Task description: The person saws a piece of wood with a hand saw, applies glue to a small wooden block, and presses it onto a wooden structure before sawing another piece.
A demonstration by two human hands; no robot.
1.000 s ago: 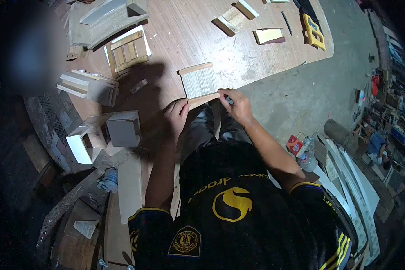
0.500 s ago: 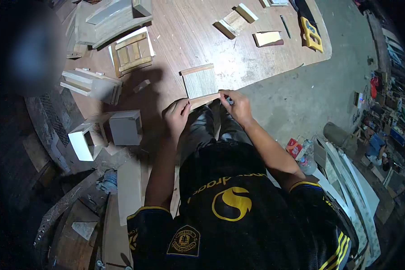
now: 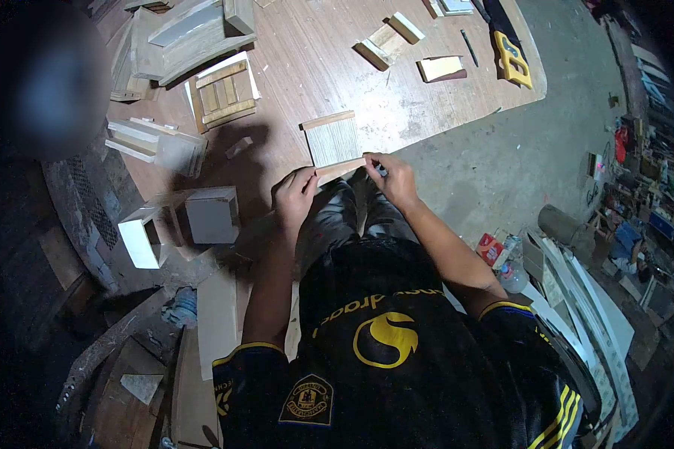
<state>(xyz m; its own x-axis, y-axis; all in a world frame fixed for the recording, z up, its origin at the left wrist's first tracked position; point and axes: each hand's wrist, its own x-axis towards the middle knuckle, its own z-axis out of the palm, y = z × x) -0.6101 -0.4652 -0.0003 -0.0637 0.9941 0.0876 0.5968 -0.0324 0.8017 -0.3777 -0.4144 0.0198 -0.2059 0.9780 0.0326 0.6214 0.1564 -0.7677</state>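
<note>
My left hand (image 3: 295, 197) pinches the left end of a thin wooden strip (image 3: 341, 169). The strip's right end is between the fingers of my right hand (image 3: 394, 180). It lies along the near side of a small grey, ribbed panel (image 3: 332, 142) at the table's edge, just above my knees. Whether the strip touches the panel all along cannot be made out. A second wooden strip (image 3: 328, 120) runs along the panel's far side.
Small wooden assemblies (image 3: 388, 41) and a slatted wooden frame (image 3: 225, 91) lie on the table (image 3: 296, 75). A yellow-handled saw (image 3: 513, 61) and a pencil (image 3: 469, 47) are at the far right. Box-like pieces (image 3: 210, 215) stand at left.
The view has shifted slightly. Both hands keep their grip on the strip, and its place against the panel looks almost the same.
</note>
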